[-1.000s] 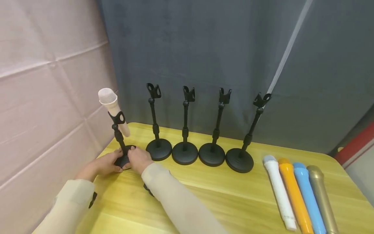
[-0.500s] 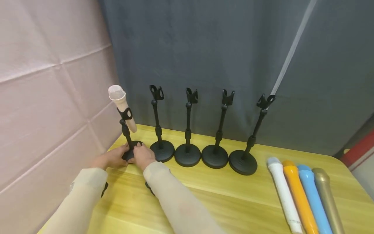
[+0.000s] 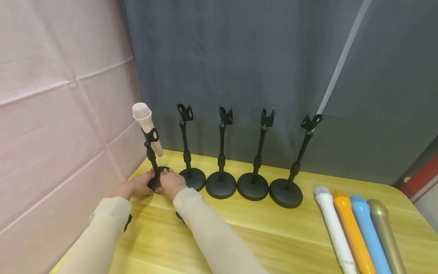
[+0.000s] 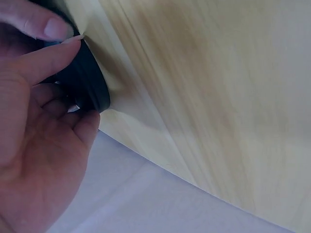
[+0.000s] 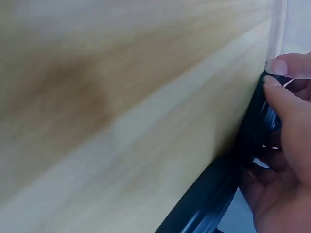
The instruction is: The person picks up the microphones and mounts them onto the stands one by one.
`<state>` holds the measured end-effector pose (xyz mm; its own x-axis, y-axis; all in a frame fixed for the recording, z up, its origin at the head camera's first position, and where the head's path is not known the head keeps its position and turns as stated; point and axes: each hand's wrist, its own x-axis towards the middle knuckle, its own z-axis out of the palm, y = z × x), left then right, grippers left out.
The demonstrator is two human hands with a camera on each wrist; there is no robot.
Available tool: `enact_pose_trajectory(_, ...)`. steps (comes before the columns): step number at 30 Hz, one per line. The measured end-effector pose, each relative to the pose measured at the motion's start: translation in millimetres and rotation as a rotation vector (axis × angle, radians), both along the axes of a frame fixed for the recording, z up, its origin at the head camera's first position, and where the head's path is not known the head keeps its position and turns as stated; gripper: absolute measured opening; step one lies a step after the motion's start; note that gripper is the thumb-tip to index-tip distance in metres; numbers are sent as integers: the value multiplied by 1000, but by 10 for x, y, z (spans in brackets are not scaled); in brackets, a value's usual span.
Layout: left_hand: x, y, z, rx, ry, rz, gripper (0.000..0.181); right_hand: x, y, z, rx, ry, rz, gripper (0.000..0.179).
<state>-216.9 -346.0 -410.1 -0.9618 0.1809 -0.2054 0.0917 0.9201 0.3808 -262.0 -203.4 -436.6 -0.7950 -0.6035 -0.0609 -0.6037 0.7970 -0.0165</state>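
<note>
Both hands are at the round black base of the leftmost microphone stand (image 3: pixel 151 154), which stands upright on the table. My left hand (image 3: pixel 138 185) grips the base's left side, thumb at the front edge in the left wrist view, where the black base (image 4: pixel 95 80) shows between curled fingers. From the other side my right hand (image 3: pixel 171 183) holds the same base, its thumb and fingers around the rim in the right wrist view. A cream microphone (image 3: pixel 145 120) leans tilted in this stand's clip, head up. Just right of it is a second black stand (image 3: pixel 186 152), its clip unfilled.
Three more black stands (image 3: pixel 221 152) continue the row to the right, bases close together. White (image 3: pixel 335 228), orange (image 3: pixel 352 228), blue (image 3: pixel 369 232) and gold (image 3: pixel 386 232) microphones lie side by side at the table's right. A pink cloth wall (image 3: pixel 68 133) borders the left; a grey curtain (image 3: pixel 222 57) hangs behind.
Both hands have slid the leftmost stand, with its cream microphone, back and right, closer to the second stand. The view has shifted slightly; the other stands and loose microphones stay in place.
</note>
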Motion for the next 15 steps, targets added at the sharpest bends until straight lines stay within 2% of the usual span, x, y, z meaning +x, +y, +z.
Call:
enact_pose_trajectory(4, -45, 33, -42, 19, 20, -10, 87, 21, 125, 47, -20, -25, 35, 75)
enact_pose_trajectory(8, -49, 46, -31, 28, 19, 1, 89, 103, 295, 191, -97, -48, 105, 69)
enact_pose_trajectory(11, 31, 76, 30, 4, 4, 41, 85, 242, 508, 377, -164, -67, 176, 63)
enact_pose_trajectory(15, 231, 180, 138, -11, 31, 81, 84, 526, 943, 663, -214, -28, 285, 60)
